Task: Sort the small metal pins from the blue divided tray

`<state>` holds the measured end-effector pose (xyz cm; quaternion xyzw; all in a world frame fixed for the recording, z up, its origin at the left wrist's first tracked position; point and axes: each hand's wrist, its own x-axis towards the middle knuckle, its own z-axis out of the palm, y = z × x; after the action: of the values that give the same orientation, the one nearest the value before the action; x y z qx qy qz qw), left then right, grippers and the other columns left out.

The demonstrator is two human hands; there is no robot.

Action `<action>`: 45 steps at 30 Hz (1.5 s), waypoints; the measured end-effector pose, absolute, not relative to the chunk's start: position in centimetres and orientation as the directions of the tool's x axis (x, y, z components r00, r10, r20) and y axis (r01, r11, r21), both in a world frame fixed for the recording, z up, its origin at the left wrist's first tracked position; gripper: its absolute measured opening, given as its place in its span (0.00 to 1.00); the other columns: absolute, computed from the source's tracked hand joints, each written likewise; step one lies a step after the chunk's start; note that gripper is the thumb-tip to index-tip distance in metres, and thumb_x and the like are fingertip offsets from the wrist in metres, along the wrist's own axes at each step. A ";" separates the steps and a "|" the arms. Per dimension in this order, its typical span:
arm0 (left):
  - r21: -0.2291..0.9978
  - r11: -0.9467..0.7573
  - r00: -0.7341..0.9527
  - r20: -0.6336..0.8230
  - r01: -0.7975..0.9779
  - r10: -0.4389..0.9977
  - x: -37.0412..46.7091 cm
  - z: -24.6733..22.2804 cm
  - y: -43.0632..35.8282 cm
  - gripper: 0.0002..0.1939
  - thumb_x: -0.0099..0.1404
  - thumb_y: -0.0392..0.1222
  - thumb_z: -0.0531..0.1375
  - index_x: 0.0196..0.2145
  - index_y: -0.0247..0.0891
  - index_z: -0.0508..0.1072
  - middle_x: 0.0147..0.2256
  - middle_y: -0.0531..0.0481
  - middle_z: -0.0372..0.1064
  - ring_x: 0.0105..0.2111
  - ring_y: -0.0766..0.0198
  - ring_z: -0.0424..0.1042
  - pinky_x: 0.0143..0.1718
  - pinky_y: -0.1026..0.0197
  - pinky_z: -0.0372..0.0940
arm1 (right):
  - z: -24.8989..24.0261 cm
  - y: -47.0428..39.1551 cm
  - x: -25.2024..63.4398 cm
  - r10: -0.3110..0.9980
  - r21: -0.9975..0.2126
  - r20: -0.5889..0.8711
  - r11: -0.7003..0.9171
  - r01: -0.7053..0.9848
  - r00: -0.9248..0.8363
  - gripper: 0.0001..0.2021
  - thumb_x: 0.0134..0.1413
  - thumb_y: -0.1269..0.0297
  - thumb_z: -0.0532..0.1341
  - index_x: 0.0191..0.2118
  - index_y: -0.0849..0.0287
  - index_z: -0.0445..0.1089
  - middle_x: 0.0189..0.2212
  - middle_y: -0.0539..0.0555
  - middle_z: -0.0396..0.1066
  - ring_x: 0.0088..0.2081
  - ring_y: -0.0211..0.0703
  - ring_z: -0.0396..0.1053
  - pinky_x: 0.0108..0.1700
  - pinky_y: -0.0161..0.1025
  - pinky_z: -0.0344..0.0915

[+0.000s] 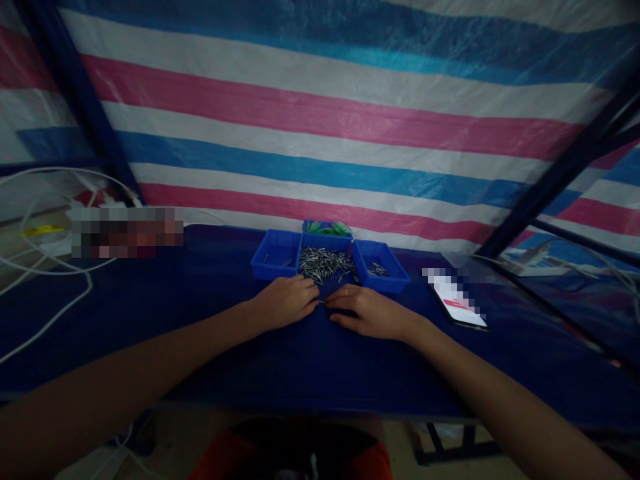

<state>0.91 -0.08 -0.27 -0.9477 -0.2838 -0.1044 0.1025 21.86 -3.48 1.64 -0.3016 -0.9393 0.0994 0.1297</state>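
Note:
My left hand [287, 302] rests on the blue table with its fingers curled and thumb drawn in. A thin shiny metal pin [321, 302] sticks out from its fingertips. Facing it, my right hand [370, 312] wears a ring and lies low over the table. Its fingers stretch toward the pin's other end, with the thumb apart below; whether they touch the pin is hard to see. Just beyond both hands lies a pile of loose metal pins [325, 263], screw-like in shape but too small to tell exactly.
Around the pile stand a left blue bin [265, 271] with a few pins, a right blue bin [393, 283] with several pins, and a rear blue bin [327, 238] holding green items. A phone [463, 310] lies at right. White cables [75, 300] loop at left. Striped sheeting [325, 147] hangs behind.

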 end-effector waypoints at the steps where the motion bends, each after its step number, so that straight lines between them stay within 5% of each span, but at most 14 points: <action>1: -0.138 -0.819 0.818 0.258 0.557 0.514 0.9 -0.2 -0.1 0.08 0.65 0.41 0.52 0.34 0.37 0.69 0.33 0.51 0.67 0.36 0.63 0.67 0.32 0.63 0.60 | 1.7 -3.5 21.9 0.593 -0.266 0.180 0.797 0.542 -0.785 0.13 0.57 0.67 0.55 0.47 0.62 0.69 0.42 0.58 0.71 0.45 0.42 0.67 0.49 0.42 0.63; 45: -0.145 -0.828 0.827 0.269 0.542 0.494 1.1 0.6 -0.8 0.07 0.62 0.40 0.52 0.31 0.36 0.67 0.31 0.50 0.68 0.33 0.62 0.68 0.29 0.63 0.60 | 1.5 -3.3 22.0 0.606 -0.218 0.182 0.793 0.570 -0.774 0.12 0.59 0.67 0.53 0.46 0.61 0.68 0.41 0.57 0.69 0.42 0.42 0.66 0.46 0.41 0.63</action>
<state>1.06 -0.85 0.58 -0.9495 -0.2728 -0.1107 0.1083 21.97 -3.29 1.46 -0.3131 -0.9388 0.0754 0.1218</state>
